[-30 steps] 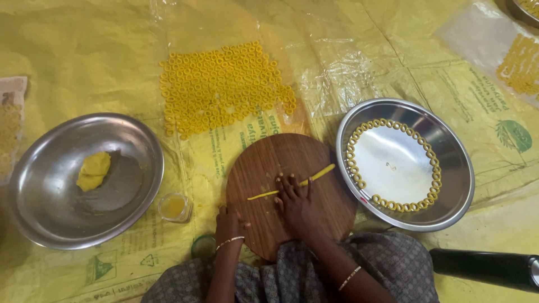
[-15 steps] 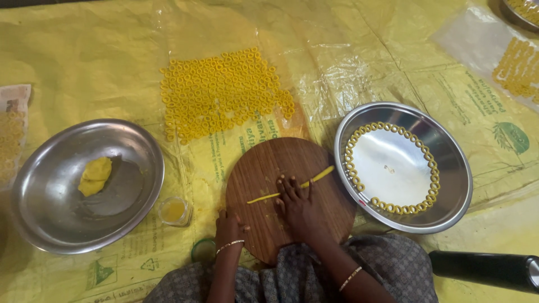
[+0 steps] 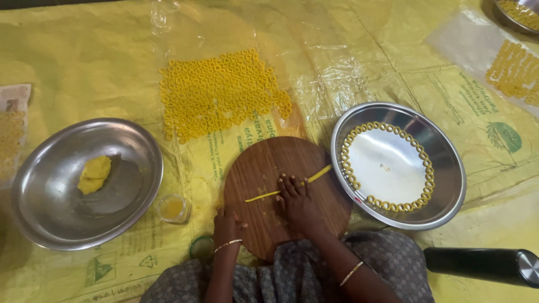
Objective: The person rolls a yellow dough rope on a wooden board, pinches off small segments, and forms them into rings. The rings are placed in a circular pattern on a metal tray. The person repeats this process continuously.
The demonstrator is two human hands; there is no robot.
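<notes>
A round wooden board (image 3: 264,168) lies in front of me on a yellow sheet. A thin yellow dough rope (image 3: 317,175) stretches across it. My right hand (image 3: 296,197) lies flat on the rope's middle, fingers pressed down on it. My left hand (image 3: 227,223) rests on the board's near left edge, holding nothing. To the right stands a steel plate (image 3: 443,191) with small dough rings along its rim. A steel bowl (image 3: 132,185) on the left holds a lump of yellow dough (image 3: 94,174).
Many yellow dough rings (image 3: 222,92) are laid on clear plastic beyond the board. A small glass cup (image 3: 173,207) stands left of the board. A black cylinder (image 3: 483,265) lies at the lower right. More rings (image 3: 514,67) lie at the far right.
My right hand has shifted slightly over the dough rope on the board. The rope stays in much the same place. My left hand stays at the board's edge.
</notes>
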